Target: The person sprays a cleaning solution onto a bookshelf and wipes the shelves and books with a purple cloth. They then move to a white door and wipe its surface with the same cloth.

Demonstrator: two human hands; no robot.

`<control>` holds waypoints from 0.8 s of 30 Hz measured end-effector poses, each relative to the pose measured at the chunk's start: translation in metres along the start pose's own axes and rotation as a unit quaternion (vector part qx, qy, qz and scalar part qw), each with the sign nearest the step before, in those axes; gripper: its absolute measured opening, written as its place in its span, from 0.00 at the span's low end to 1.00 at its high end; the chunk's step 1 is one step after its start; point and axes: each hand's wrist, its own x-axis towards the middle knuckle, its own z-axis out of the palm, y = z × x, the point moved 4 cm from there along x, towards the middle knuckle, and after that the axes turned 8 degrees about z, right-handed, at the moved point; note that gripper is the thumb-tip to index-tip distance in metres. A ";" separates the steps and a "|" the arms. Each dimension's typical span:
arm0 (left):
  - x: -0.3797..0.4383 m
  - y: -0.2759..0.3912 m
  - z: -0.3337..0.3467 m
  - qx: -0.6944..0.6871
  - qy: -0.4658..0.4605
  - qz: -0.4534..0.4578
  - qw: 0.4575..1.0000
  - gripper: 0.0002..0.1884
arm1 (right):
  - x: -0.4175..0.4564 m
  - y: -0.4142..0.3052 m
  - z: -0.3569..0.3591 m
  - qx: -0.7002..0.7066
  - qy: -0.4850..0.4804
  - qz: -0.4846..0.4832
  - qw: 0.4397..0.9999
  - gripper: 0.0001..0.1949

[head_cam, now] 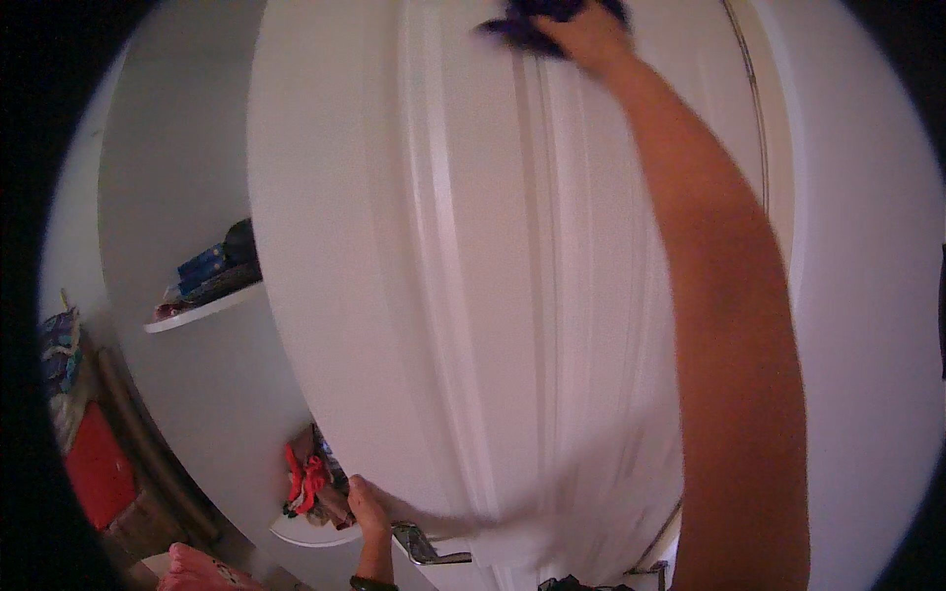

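A white panelled door [480, 258] with moulded vertical ridges stands before me. High on it, my right hand [591, 37] presses a dark purple cloth [536, 33] against the surface; the cloth's top runs out of view. My right forearm stretches up across the door's right side. Low at the door's left edge, my left hand [369, 510] grips that edge, its thumb side visible and the other fingers hidden. Just right of this hand is a metal lever handle [432, 550].
Left of the door, a curved upper shelf [177, 319] bears folded dark clothes [214, 266]. A lower shelf [318, 539] holds red and brown fabric items [314, 480]. Farther left are a red object [100, 465] and pink fabric [203, 569]. A white wall [857, 295] rises at right.
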 end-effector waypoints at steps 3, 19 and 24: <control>-0.004 0.004 -0.001 -0.040 0.058 0.021 0.997 0.22 | -0.008 0.070 -0.015 0.024 -0.042 -0.111 0.993 0.26; 0.028 -0.031 -0.011 -0.084 0.067 0.086 0.990 0.34 | -0.586 0.219 -0.035 0.053 -0.148 -0.068 0.985 0.22; 0.023 -0.024 -0.005 -0.172 0.103 0.009 0.980 0.35 | -0.391 0.232 -0.013 -0.010 -0.083 -0.109 0.991 0.33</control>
